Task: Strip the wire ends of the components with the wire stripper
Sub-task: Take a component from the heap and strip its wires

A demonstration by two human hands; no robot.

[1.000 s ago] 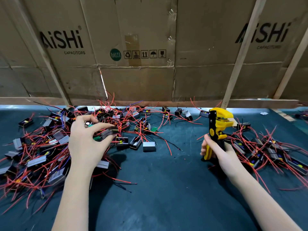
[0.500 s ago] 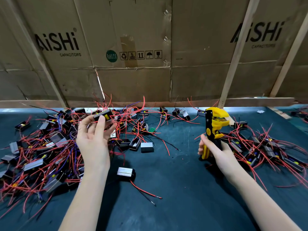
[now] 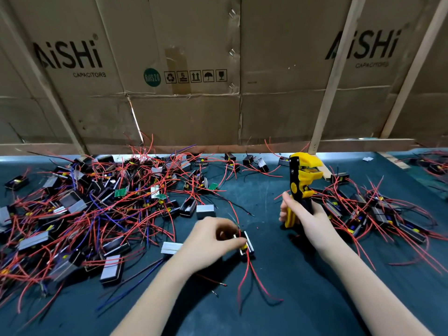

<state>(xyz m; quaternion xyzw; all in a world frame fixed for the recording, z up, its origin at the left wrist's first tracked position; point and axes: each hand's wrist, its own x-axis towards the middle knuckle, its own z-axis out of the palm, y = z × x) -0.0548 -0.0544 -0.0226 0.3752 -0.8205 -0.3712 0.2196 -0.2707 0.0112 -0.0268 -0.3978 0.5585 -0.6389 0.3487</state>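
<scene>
Dark-green mat (image 3: 278, 316) under wired components (image 3: 80, 214), cardboard wall (image 3: 194, 117) behind.

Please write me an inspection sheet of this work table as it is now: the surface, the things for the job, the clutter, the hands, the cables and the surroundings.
Surface: dark green mat, bare in the near middle.
Job's things: yellow and black wire stripper held upright; one component held above the mat, red wires hanging below it.
Clutter: large pile of components on the left, smaller pile on the right, a few loose ones along the back.
Hands: left hand pinches the component; right hand grips the stripper handles.
Cables: tangled red wires, some blue and black ones, all on the components.
Surroundings: cardboard wall printed AiSHi, wooden battens.
</scene>
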